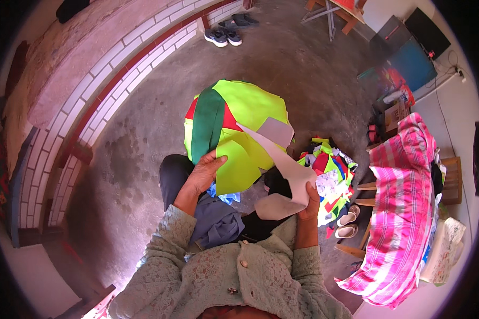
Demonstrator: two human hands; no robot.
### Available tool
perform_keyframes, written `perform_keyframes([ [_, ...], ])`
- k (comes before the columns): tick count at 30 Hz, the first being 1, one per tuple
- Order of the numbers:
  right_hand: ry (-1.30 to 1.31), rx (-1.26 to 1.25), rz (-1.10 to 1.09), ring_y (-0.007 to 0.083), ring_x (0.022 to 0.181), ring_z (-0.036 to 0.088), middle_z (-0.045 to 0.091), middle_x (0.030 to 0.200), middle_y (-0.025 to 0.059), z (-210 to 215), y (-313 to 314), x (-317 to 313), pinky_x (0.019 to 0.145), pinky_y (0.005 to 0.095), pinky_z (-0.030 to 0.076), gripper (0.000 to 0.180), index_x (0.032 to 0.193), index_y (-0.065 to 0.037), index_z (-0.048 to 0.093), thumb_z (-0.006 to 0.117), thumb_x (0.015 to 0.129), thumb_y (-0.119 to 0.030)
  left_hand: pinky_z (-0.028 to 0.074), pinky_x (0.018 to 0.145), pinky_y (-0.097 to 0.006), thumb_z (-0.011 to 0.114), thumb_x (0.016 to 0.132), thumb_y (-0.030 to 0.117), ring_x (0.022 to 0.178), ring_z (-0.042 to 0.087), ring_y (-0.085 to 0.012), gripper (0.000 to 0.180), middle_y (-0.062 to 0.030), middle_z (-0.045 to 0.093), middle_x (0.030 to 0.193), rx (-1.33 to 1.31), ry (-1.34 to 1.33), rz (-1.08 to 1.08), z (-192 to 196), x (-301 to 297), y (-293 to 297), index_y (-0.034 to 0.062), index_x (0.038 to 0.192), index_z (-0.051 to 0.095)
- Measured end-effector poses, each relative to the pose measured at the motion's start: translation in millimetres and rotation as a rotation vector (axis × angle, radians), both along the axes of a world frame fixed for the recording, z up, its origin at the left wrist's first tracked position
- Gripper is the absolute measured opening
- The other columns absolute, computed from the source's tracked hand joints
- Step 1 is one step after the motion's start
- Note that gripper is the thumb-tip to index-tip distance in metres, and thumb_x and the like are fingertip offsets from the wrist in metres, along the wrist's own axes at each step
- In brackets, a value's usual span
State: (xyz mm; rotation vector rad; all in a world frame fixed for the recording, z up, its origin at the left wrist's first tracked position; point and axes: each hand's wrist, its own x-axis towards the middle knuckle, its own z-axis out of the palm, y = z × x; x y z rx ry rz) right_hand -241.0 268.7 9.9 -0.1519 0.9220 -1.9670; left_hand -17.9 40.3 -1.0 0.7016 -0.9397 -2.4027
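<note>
My left hand (204,173) is closed on the near edge of a bright yellow-green fabric piece (238,166), thumb on top. Beyond it spreads a wider layer of yellow-green fabric (255,101), with a dark green strip (206,125) and red patches (230,118) showing. My right hand (310,203) grips a pale grey, curved cut piece (287,167) at its bend; one long arm of it reaches over the yellow-green fabric and a shorter one hangs toward my lap. Another pale grey patch (278,131) lies at the fabric's right side.
A heap of colourful fabric scraps (332,178) lies on the floor to my right, beside light slippers (347,223). A pink checked cloth (394,212) covers furniture at the right. Dark shoes (223,36) stand by the white-brick ledge (117,69). A folding-legged stand (330,16) is farther back.
</note>
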Motion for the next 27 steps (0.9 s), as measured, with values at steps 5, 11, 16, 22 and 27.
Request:
perform_keyframes([
  [5, -0.025, -0.069, -0.058, 0.0247, 0.112, 0.054, 0.052, 0.124, 0.0123, -3.3, -1.4, 3.1, 0.097, 0.0369, 0.045, 0.053, 0.133, -0.005, 0.036, 0.056, 0.085, -0.009, 0.044, 0.091, -0.027, 0.052, 0.092, 0.007, 0.108, 0.054, -0.0119, 0.044, -0.0019, 0.056, 0.122, -0.136, 0.018, 0.033, 28.9, -0.1, 0.6, 0.0063, 0.135, 0.041],
  [11, -0.070, -0.022, -0.111, 0.0238, 0.101, 0.060, 0.058, 0.114, 0.0118, 7.5, -6.3, 8.0, 0.088, 0.0356, 0.050, 0.052, 0.129, -0.003, 0.041, 0.061, 0.081, -0.007, 0.040, 0.095, -0.027, 0.050, 0.093, 0.006, 0.112, 0.050, -0.0111, 0.047, -0.0020, 0.053, 0.125, -0.328, -0.039, -0.081, 51.5, -5.7, -15.6, 0.0060, 0.138, 0.036],
  [16, -0.091, -0.048, -0.104, 0.0241, 0.102, 0.060, 0.057, 0.116, 0.0119, 7.6, -5.9, 6.7, 0.089, 0.0361, 0.050, 0.052, 0.130, -0.005, 0.040, 0.060, 0.082, -0.005, 0.041, 0.093, -0.026, 0.047, 0.092, 0.003, 0.109, 0.051, -0.0121, 0.047, -0.0042, 0.054, 0.123, -0.530, -0.110, -0.170, 73.5, -24.6, -55.3, 0.0051, 0.138, 0.035],
  [22, -0.065, -0.034, -0.094, 0.0240, 0.103, 0.059, 0.056, 0.117, 0.0123, 5.2, -5.6, 5.8, 0.089, 0.0356, 0.050, 0.051, 0.130, -0.004, 0.039, 0.058, 0.083, -0.006, 0.048, 0.086, -0.028, 0.057, 0.083, -0.005, 0.106, 0.057, -0.0186, 0.055, -0.0115, 0.059, 0.116, -0.913, -0.451, 0.078, 51.0, -38.4, -94.2, 0.0101, 0.133, 0.042],
  [27, -0.036, -0.009, -0.069, 0.0234, 0.103, 0.059, 0.056, 0.117, 0.0121, 10.4, -7.1, 6.8, 0.088, 0.0345, 0.050, 0.052, 0.131, -0.003, 0.038, 0.059, 0.083, -0.009, 0.051, 0.073, -0.027, 0.059, 0.081, -0.005, 0.098, 0.061, -0.0189, 0.038, -0.0131, 0.063, 0.107, -1.211, -0.498, 0.428, 43.9, -30.5, -57.5, 0.0047, 0.117, 0.056],
])
